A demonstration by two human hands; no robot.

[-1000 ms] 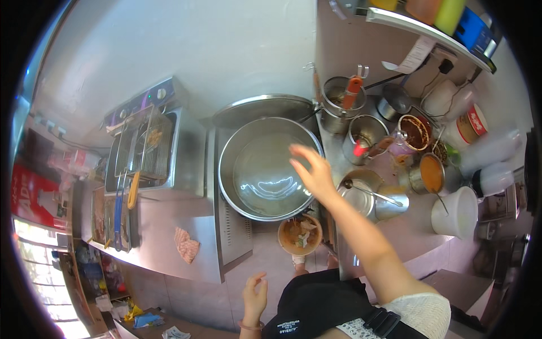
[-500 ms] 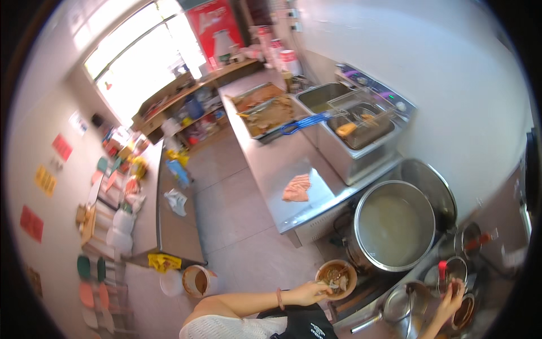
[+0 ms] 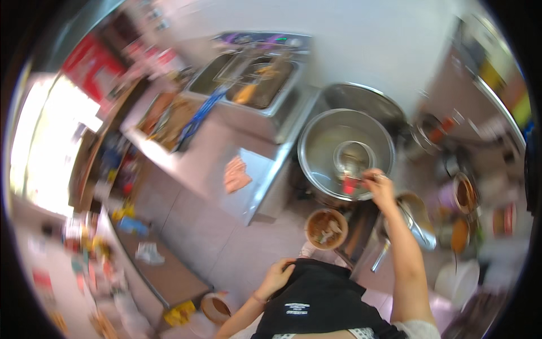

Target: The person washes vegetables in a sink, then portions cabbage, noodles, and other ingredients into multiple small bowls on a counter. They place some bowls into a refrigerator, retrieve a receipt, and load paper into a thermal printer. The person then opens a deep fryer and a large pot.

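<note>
My right hand point(image 3: 379, 184) is over the near rim of a large steel pot point(image 3: 307, 169) of cloudy liquid. Its fingers close at the red handle of a round metal cup point(image 3: 370, 153), which hangs inside the pot at the liquid. Motion blur hides the exact grip. Against the black apron point(image 3: 316, 294) rests my left hand point(image 3: 276, 277), its fingertips touching the cloth; whether they grip it is unclear. Between my body and the pot stands a bowl point(image 3: 326, 244) with brown liquid and pale pieces of food in it.
A steel pan point(image 3: 415, 212) sits right of my forearm, near several tubs and jars. Left of the pot, a steel counter point(image 3: 186, 172) carries raw meat slices point(image 3: 236, 175) and a fryer point(image 3: 276, 113) with blue-handled baskets. A low table point(image 3: 135, 243) stands at the far left.
My view has turned right. My right hand has brought the red-handled metal cup from the cluttered right side into the pot. My left hand has moved off the bowl to the apron.
</note>
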